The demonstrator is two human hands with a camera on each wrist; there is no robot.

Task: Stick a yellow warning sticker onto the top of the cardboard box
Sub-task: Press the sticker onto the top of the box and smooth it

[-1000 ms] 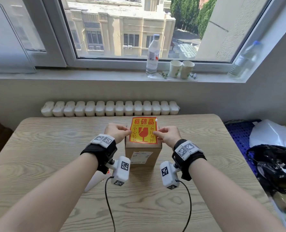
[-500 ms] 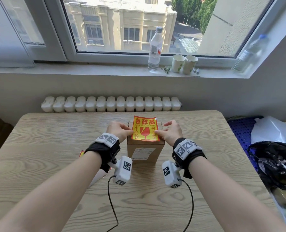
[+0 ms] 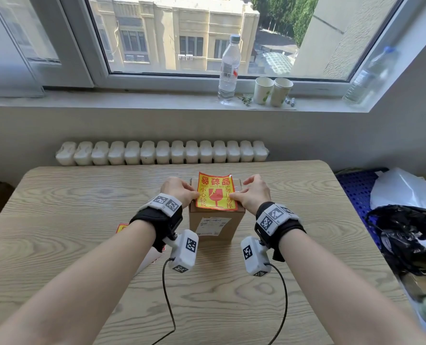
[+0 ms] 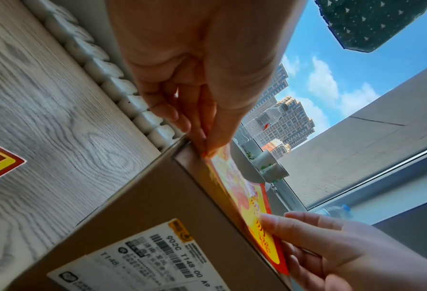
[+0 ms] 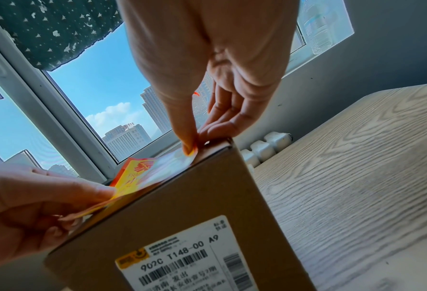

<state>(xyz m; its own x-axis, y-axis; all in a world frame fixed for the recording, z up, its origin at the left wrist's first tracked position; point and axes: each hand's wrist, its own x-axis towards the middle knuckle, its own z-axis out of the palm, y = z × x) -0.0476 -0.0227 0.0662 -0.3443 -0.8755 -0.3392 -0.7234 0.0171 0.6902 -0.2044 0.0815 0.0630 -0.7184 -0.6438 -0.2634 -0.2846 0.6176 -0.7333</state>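
Note:
A brown cardboard box (image 3: 217, 224) with a white shipping label stands mid-table. The yellow and red warning sticker (image 3: 215, 191) lies over its top, near edge at the box's front top edge, far edge still raised and curled. My left hand (image 3: 194, 195) pinches the sticker's left edge and my right hand (image 3: 234, 195) pinches its right edge. In the left wrist view my left hand's fingertips (image 4: 207, 149) hold the sticker (image 4: 244, 189) at the box (image 4: 157, 206) corner. The right wrist view shows my right hand's fingertips (image 5: 191, 147) pinching the sticker (image 5: 142, 173) above the box (image 5: 195, 206).
Another yellow sticker sheet (image 3: 122, 227) lies on the wooden table (image 3: 57, 207) under my left forearm. A white radiator (image 3: 162, 153) runs behind the table. On the windowsill stand a water bottle (image 3: 229, 70) and two paper cups (image 3: 273, 90). A black bag (image 3: 403, 235) sits at the right.
Both hands have brought the sticker down from standing tilted above the box to lying over its top. The right hand's free fingers have spread.

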